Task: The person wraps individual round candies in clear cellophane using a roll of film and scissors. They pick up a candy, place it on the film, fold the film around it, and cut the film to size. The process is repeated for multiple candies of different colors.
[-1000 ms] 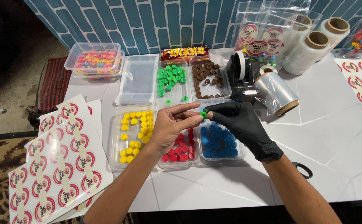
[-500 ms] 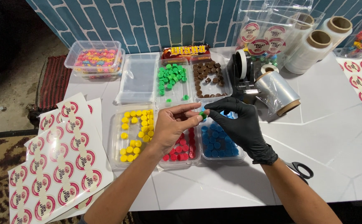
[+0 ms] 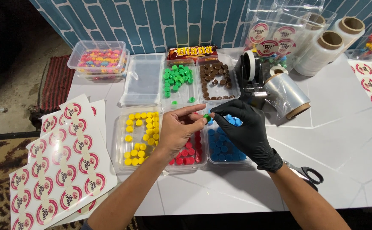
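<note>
Since a second ago your hands barely shifted: your bare left hand (image 3: 179,132) and black-gloved right hand (image 3: 241,130) pinch one small green candy piece (image 3: 206,116) over the clear plastic trays (image 3: 120,145), open white tabletop (image 3: 343,140) lying rightward.

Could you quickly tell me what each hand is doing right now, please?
Left hand: bare, fingers pinched on a small green piece.
Right hand: black-gloved, fingertips closed at the same green piece, above the tray of blue pieces.
</note>
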